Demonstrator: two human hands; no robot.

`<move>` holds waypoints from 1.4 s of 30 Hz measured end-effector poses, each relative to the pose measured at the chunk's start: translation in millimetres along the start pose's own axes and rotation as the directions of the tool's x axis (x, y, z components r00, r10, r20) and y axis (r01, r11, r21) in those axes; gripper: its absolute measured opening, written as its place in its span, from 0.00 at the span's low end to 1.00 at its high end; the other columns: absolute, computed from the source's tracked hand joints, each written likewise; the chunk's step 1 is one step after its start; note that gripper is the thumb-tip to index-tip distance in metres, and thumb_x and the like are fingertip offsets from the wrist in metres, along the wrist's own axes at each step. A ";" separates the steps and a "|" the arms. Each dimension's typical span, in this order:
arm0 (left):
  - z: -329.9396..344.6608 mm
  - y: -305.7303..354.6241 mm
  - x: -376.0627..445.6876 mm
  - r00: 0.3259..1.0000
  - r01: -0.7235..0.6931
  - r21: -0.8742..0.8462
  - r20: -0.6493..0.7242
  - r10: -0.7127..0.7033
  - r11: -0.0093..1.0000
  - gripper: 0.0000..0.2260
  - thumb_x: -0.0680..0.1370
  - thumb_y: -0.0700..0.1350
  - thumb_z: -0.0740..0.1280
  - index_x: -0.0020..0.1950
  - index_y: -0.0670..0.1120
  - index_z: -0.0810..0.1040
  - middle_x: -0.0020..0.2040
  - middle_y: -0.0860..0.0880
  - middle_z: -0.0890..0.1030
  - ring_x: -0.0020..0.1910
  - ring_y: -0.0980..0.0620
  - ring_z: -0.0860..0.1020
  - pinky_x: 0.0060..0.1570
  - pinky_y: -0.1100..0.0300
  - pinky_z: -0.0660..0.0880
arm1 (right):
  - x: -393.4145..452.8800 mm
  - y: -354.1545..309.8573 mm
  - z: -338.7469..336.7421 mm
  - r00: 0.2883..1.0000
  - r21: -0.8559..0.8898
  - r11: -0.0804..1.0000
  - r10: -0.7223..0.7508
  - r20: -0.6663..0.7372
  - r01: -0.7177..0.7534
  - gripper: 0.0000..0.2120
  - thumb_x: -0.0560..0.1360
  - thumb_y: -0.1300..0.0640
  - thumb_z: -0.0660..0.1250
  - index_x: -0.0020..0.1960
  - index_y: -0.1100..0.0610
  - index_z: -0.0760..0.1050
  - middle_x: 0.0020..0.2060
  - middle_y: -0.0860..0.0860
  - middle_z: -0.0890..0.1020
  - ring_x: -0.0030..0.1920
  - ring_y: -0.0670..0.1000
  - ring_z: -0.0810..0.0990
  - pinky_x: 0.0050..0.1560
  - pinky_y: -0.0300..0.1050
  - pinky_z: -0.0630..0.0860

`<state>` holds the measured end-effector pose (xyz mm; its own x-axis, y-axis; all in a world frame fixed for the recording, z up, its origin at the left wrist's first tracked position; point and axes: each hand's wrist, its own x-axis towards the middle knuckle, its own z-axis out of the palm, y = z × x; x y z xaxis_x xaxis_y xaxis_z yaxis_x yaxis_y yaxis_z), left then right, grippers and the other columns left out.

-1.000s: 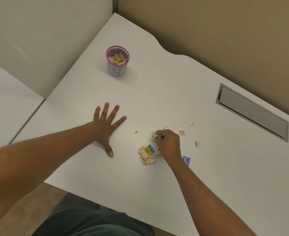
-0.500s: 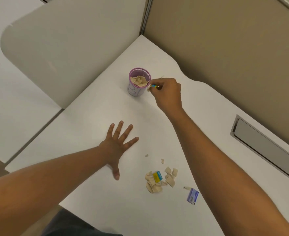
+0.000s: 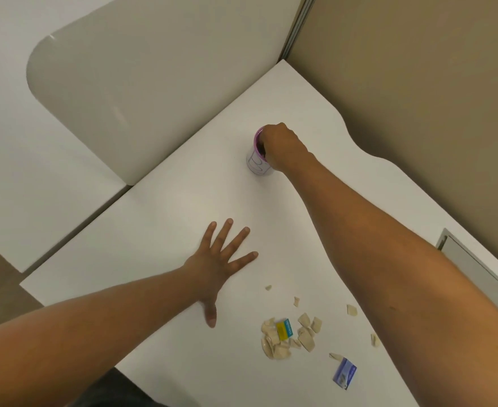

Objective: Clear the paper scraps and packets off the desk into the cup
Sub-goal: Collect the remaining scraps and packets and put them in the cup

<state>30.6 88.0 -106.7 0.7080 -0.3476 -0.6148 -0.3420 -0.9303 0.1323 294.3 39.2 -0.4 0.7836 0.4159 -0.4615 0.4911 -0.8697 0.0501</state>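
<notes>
A purple-rimmed white cup point(image 3: 256, 166) stands at the far side of the white desk point(image 3: 168, 218). My right hand point(image 3: 283, 145) covers its mouth with the fingertips dipped inside, so whatever they hold is hidden. My left hand point(image 3: 218, 265) lies flat on the desk with fingers spread, holding nothing. Near the front edge sits a pile of beige paper scraps point(image 3: 303, 339) with a yellow and teal packet point(image 3: 284, 329) in it. A blue packet point(image 3: 344, 376) lies to its right. Single scraps point(image 3: 351, 309) are scattered around the pile.
A grey divider panel point(image 3: 142, 92) rises left of the desk and a tan partition wall point(image 3: 418, 83) runs behind it. A metal cable hatch point(image 3: 477, 271) is set in the desk at the right. My right forearm crosses above the scattered scraps.
My right hand carried a pinch of scraps and a small packet from the pile up to the cup and now dips into it. The left hand stayed flat on the desk.
</notes>
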 end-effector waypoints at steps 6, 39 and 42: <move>-3.6 0.0 -1.4 1.000 0.006 -0.003 0.018 -0.006 1.000 0.80 0.45 0.81 0.72 0.77 0.57 0.21 0.75 0.39 0.16 0.71 0.27 0.16 0.65 0.24 0.21 | -17.4 14.3 -25.5 0.995 0.084 0.991 -0.102 0.023 0.100 0.16 0.74 0.64 0.69 0.61 0.55 0.82 0.61 0.57 0.80 0.56 0.61 0.81 0.52 0.48 0.79; -33.8 19.0 -17.6 0.975 0.134 0.073 0.170 -0.145 0.988 0.79 0.36 0.88 0.60 0.69 0.60 0.13 0.71 0.43 0.12 0.72 0.29 0.18 0.73 0.27 0.31 | -328.5 132.2 265.4 0.950 0.619 0.776 0.272 -0.155 -0.121 0.26 0.86 0.49 0.51 0.82 0.55 0.53 0.83 0.50 0.52 0.83 0.50 0.47 0.82 0.48 0.45; -37.6 22.7 -18.2 0.969 0.134 0.088 0.197 -0.149 0.987 0.79 0.37 0.88 0.61 0.68 0.60 0.12 0.70 0.43 0.11 0.72 0.29 0.18 0.74 0.27 0.32 | -345.0 158.6 264.4 0.829 0.684 0.673 0.529 -0.181 -0.280 0.25 0.86 0.52 0.53 0.81 0.57 0.57 0.81 0.53 0.58 0.82 0.53 0.51 0.82 0.52 0.49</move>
<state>33.2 68.8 -63.3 0.6157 -0.1751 -0.7683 -0.2969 -0.9547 -0.0204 1.2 -312.5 -67.5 0.9783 -0.0670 -0.1959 -0.1492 -0.8841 -0.4429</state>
